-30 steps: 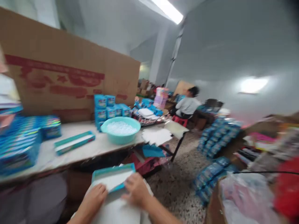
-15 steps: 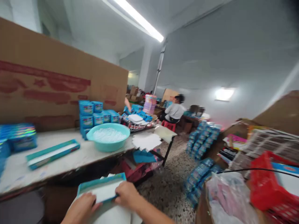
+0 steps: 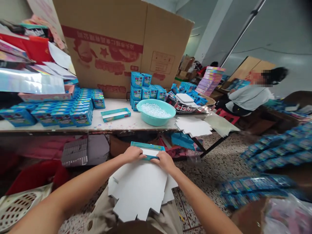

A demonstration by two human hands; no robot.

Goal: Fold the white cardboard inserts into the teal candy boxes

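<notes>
Blue little boxes (image 3: 81, 119) stand in tight rows at the left end of the white table (image 3: 122, 125), maybe packed close so they take up less room. Next comes a long open box (image 3: 118, 116), lying flat on the table with white inside. Big brown cardboard (image 3: 109, 42) stands up behind it like a wall. Nearer, the left hand (image 3: 133, 154) is closed around the left end of a blue tray (image 3: 146, 145). This tray is above the lap, just past a pile of white cut cards (image 3: 140, 190). The cards lie across the knees, perhaps to be easy to reach. The right hand (image 3: 165, 162) grips the tray's right end, so the two hands seem to keep it level and steady. Its inside looks white. Past it, on the table, sits a round green bowl (image 3: 156, 121) full of small white bits; its high sides likely stop them rolling off. More white cards (image 3: 193, 126) lie at the table's right end, poking over the edge. Farther right, a person (image 3: 253, 97) sits on a red stool (image 3: 227, 116).
</notes>
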